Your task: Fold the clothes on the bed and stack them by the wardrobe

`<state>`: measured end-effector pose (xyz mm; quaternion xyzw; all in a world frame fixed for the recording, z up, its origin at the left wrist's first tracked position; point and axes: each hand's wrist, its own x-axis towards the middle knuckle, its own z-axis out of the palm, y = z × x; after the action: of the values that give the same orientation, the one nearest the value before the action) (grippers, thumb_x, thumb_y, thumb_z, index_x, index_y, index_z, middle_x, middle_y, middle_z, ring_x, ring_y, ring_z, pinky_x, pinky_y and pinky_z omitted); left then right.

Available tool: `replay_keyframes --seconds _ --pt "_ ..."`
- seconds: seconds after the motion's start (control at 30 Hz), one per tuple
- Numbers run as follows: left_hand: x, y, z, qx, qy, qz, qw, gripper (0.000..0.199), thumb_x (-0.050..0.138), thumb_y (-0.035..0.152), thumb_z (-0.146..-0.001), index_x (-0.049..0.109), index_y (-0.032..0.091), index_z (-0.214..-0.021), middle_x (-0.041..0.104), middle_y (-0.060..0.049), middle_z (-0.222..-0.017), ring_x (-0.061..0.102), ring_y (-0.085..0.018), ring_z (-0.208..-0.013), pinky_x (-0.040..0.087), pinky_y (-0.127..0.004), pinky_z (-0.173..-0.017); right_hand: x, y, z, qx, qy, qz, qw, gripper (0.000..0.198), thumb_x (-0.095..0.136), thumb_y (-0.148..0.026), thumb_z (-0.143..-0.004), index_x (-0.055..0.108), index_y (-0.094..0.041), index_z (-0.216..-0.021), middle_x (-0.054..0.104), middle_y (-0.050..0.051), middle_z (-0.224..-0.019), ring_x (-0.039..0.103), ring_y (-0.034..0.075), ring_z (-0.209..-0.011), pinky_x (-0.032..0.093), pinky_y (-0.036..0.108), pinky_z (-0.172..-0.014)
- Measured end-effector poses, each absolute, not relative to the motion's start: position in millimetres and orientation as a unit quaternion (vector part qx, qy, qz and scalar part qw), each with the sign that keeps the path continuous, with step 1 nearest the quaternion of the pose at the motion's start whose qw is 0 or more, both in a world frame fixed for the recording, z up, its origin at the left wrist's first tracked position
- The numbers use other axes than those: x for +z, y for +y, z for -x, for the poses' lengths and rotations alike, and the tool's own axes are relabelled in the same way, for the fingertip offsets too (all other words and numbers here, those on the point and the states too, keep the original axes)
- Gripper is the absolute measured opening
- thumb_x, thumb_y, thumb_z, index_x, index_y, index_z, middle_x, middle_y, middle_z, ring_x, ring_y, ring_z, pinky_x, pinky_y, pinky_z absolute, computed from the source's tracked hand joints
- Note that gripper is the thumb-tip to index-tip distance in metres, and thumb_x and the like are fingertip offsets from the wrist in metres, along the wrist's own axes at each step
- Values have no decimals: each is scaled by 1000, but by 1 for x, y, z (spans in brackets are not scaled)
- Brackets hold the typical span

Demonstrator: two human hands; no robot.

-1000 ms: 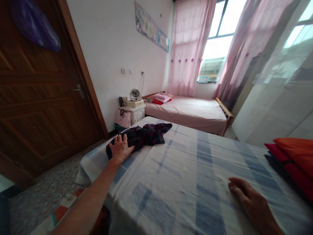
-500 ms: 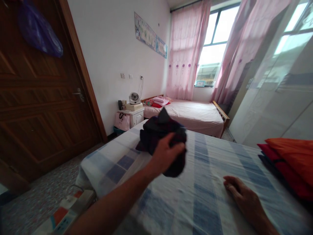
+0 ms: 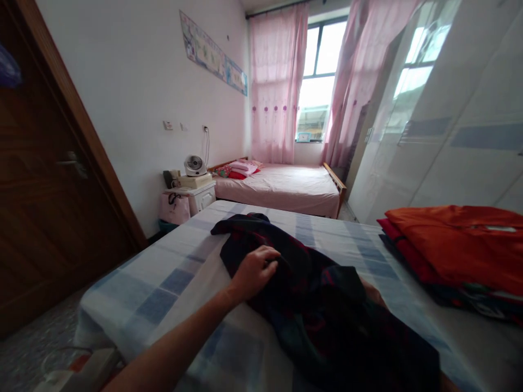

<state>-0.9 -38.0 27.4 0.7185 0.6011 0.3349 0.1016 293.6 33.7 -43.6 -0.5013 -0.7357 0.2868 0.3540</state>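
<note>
A dark garment (image 3: 327, 305) with dim red, purple and green markings lies spread and rumpled across the middle of the bed, reaching down toward the lower right. My left hand (image 3: 255, 272) is on its upper left part, fingers curled and closed on the cloth. Most of my right hand (image 3: 372, 294) is covered by the garment's right side; only a bit of skin shows at the edge, and its fingers are hidden. Underneath is a blue and white checked bedsheet (image 3: 134, 277).
Folded clothes, an orange one (image 3: 453, 239) on top, are stacked on the bed at the right. A power strip (image 3: 93, 365) sits by the near left edge. Beyond are a white nightstand (image 3: 202, 198) with a fan (image 3: 195, 165) and a second bed (image 3: 286, 185).
The bundled dark garment has come down and opened out across the bed toward the right. My right hand, bare before, is now mostly under the cloth. The view has turned right.
</note>
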Motion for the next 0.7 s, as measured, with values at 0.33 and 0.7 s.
replay_keyframes --seconds 0.33,0.7 --pt "-14 -9 75 197 744 -638 -3 41 59 31 -78 55 14 -115 55 -15 -119 55 -28 -110 44 -37 -90 4 34 -327 490 -656 498 285 58 38 -62 -83 63 -21 -115 64 12 -118 61 29 -104 51 42 -86" --pt "12 0 93 228 745 -627 13 14 42 27 -76 54 19 -77 59 -2 -74 58 -17 -70 44 -26 -66 38 31 -294 242 -719 513 402 30 51 -47 -82 63 -21 -88 68 4 -84 64 21 -76 51 37 -74"
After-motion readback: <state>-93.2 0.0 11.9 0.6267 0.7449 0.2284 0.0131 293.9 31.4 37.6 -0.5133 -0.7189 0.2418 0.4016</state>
